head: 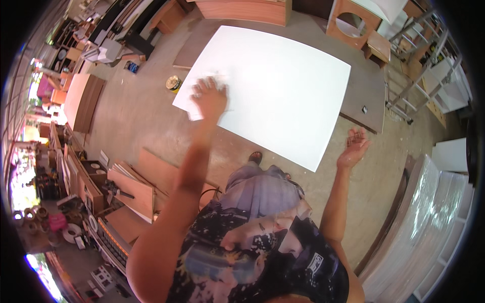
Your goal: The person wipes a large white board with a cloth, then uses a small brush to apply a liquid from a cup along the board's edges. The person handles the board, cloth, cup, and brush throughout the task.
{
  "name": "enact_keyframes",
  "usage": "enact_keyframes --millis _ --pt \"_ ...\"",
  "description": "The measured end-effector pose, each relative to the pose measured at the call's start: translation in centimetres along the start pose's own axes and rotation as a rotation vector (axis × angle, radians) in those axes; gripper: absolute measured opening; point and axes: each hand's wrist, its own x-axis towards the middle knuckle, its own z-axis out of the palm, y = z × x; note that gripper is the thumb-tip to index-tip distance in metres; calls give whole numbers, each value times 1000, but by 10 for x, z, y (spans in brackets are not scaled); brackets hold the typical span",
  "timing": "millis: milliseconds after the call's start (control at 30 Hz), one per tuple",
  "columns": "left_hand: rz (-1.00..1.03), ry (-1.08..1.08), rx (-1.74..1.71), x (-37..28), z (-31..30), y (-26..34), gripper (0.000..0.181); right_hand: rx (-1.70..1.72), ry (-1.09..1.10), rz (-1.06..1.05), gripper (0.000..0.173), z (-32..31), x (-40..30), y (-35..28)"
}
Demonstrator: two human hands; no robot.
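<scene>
A large white sheet [280,91], perhaps laminate, lies before me over darker flat boards. Near its left corner, my left hand [209,99] is palm down on or just above the white surface, slightly blurred, with fingers apart. A small white piece [195,115] shows by the wrist; whether it belongs to the sheet I cannot tell. Beyond the sheet's right edge, my right hand [355,146] hangs in the air, palm partly up, fingers loosely bent and holding nothing. A yellow-and-black metal can [174,83] stands just left of the sheet.
A grey-brown board [365,92] carries a small dark object [364,109]. At right are an aluminium ladder [435,72] and plastic-wrapped panels [424,219]. Stacked boards [85,102], leaning wood panels [130,193] and a clamp [117,191] occupy the left. A wooden cabinet [242,11] stands at the back.
</scene>
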Motion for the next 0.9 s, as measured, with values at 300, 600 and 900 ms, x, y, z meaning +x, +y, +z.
enact_keyframes --millis 300,600,900 --pt "256 -57 -90 -14 -12 -34 65 -1426 -745 -605 54 160 26 -71" --pt "390 -147 -200 -18 -36 -26 70 -1902 -834 -558 70 199 15 -57" --pt "-45 -113 -189 130 14 18 76 -1874 -798 -470 74 197 -2 -56"
